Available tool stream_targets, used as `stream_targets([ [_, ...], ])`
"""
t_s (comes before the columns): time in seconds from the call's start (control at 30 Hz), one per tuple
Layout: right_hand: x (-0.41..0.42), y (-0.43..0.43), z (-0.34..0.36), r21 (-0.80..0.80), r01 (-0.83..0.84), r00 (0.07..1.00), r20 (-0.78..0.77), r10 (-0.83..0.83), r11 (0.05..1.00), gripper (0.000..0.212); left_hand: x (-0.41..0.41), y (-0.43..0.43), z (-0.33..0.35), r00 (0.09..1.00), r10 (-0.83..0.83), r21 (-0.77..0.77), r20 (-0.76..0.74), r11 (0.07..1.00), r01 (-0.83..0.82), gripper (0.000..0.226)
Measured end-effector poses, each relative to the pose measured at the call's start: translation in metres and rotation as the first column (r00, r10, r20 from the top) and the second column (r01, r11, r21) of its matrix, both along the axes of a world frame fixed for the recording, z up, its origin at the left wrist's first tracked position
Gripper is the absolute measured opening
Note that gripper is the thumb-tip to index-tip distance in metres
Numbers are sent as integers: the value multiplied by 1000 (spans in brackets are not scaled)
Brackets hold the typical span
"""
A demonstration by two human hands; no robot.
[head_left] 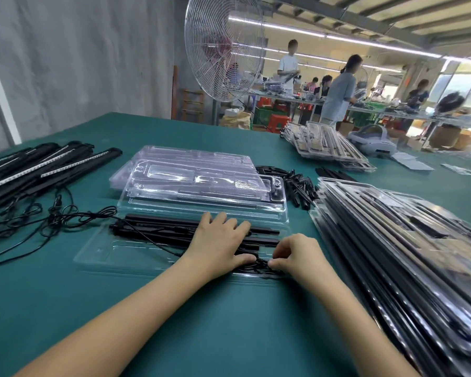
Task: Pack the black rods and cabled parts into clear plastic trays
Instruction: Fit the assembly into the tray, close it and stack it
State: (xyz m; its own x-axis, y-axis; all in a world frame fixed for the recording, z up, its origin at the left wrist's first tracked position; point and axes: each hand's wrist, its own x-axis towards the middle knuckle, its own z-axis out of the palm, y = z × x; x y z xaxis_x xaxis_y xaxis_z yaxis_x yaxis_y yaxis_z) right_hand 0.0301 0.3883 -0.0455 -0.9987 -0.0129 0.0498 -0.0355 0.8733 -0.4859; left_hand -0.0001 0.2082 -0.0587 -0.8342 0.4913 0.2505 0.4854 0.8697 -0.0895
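An open clear plastic tray (pixel 114 253) lies in front of me on the green table. Black rods (pixel 158 223) lie lengthwise in it, with a thin black cable (pixel 152 242) running across them. My left hand (pixel 219 242) lies flat on the rods, fingers straight, pressing them down. My right hand (pixel 297 254) has its fingers curled and pinches a bundled black cable (pixel 261 265) at the tray's near right end. The left thumb touches that same bundle.
Empty clear trays (pixel 196 175) are stacked behind the open one. Filled trays (pixel 392 227) pile up at the right. Loose black rods (pixel 38 164) with tangled cables (pixel 38 216) lie at the left, small black parts (pixel 299 186) behind. A standing fan and several people are beyond the table.
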Motion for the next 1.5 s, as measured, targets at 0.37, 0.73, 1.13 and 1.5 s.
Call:
stream_targets([
  [0.37,-9,9,13,-169,-84,983,150,110,982,23,3,-7,-1,979,-164,53,120,986,158,45],
  [0.73,-10,9,5,-144,-100,985,124,119,985,16,11,-7,-8,950,-140,314,277,948,48,32],
  [1.13,-11,4,9,-68,-66,982,170,77,996,22,11,-5,-2,921,-142,513,362,855,-69,21],
  [1.5,-18,-9,11,60,-22,972,235,8,998,32,6,-26,5,936,-288,768,205,640,29,11],
])
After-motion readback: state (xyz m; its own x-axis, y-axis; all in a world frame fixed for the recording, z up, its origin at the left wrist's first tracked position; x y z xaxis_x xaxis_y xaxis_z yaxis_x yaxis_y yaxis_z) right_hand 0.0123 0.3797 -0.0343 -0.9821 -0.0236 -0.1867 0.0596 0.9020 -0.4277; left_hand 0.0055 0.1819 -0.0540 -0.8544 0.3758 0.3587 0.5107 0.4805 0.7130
